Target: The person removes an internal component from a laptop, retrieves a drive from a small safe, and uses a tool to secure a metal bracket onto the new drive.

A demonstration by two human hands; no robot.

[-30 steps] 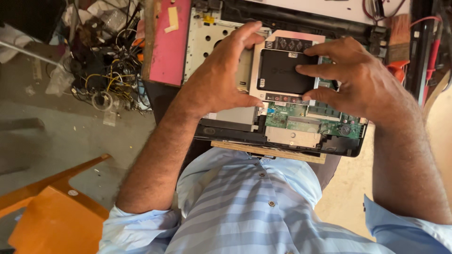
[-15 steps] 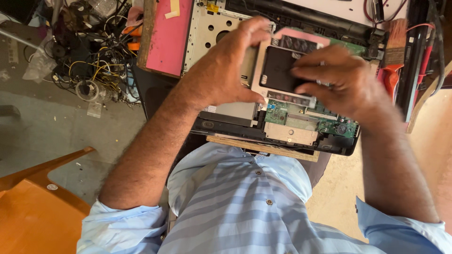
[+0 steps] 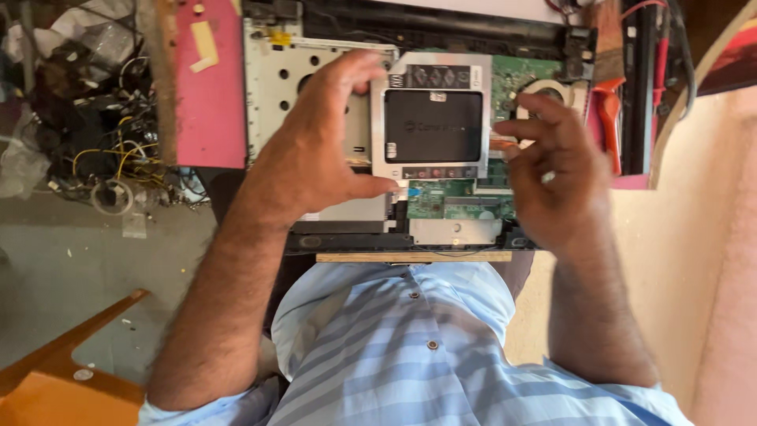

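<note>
The drive caddy (image 3: 432, 118), a silver tray with a black drive seated in it, is lying between your hands on the opened laptop chassis (image 3: 315, 87). Your left hand (image 3: 315, 150) is gripping its left edge, thumb pressing at the lower corner and fingers curling over the top corner. Your right hand (image 3: 556, 170) is hovering just beside its right edge, fingers half curled and holding nothing. The drive is sitting inside the caddy already, so that part looks done. The caddy itself seems only laid over the green circuit board (image 3: 457, 197), not yet slid into its bay or fastened. An orange-handled tool (image 3: 609, 118) is lying beyond your right hand.
</note>
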